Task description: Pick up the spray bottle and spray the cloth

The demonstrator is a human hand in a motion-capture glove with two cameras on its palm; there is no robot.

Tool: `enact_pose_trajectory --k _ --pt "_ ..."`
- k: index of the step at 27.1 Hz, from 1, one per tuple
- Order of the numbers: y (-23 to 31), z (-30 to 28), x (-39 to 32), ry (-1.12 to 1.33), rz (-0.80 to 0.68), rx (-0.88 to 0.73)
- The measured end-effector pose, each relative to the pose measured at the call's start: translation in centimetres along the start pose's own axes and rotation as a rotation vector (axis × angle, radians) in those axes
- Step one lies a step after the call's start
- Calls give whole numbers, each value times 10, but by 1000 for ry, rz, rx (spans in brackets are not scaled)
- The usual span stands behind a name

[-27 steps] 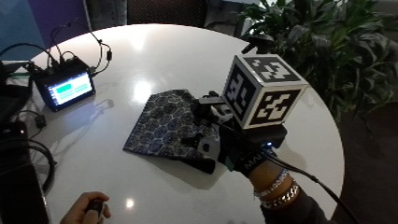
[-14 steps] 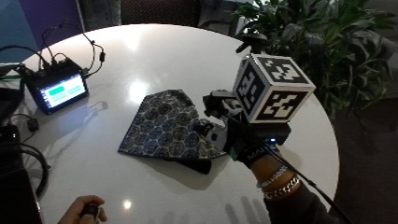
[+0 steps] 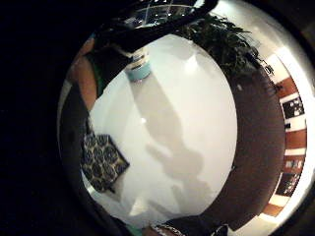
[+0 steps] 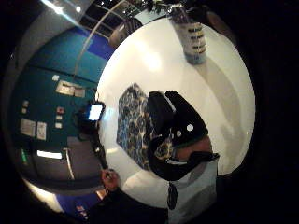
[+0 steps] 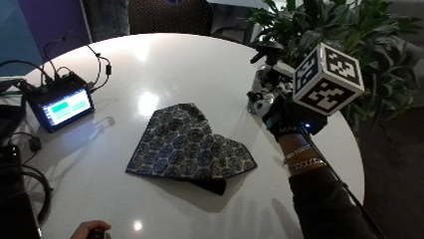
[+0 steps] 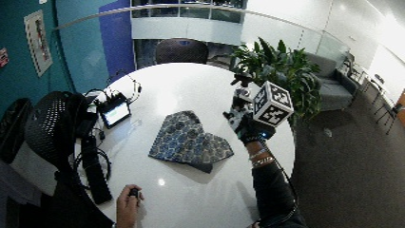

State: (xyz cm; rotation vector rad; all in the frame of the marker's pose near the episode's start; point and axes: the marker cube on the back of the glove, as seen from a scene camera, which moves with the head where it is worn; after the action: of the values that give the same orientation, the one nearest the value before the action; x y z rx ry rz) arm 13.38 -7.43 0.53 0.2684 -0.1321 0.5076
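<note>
- A round white table (image 5: 199, 64) fills the scene, seen from the person's side.
- A patterned blue and cream cloth (image 5: 185, 144) lies flat near the middle of the table, folded, with a dark underside showing at its near edge.
- The gloved right hand (image 5: 288, 119) reaches out over the right side of the table, to the right of the cloth and apart from it.
- A spray bottle (image 5: 263, 94) stands just beyond the hand, near the table's right edge; its dark trigger head is at the top and its pale body below.
- The hand is right up against the bottle, but whether the fingers are wrapped round it cannot be told; the hand and its gear hide them.
- In the little-finger-side palm view the bottle (image 3: 138, 64) appears close, with the cloth (image 3: 102, 162) on the table farther off.
- A small monitor (image 5: 63, 105) with a lit screen sits at the table's left edge, cables running from it.
- The bare left hand (image 5: 89, 230) rests at the near edge of the table, holding a small dark object.
- A leafy green plant (image 5: 344, 35) stands beyond the table on the right.
</note>
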Motion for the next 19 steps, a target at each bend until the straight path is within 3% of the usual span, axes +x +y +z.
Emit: enact_pose_trajectory --k 9,19 --pt "-49 16 19 -97 157 67" --pt "-60 17 17 -335 172 109"
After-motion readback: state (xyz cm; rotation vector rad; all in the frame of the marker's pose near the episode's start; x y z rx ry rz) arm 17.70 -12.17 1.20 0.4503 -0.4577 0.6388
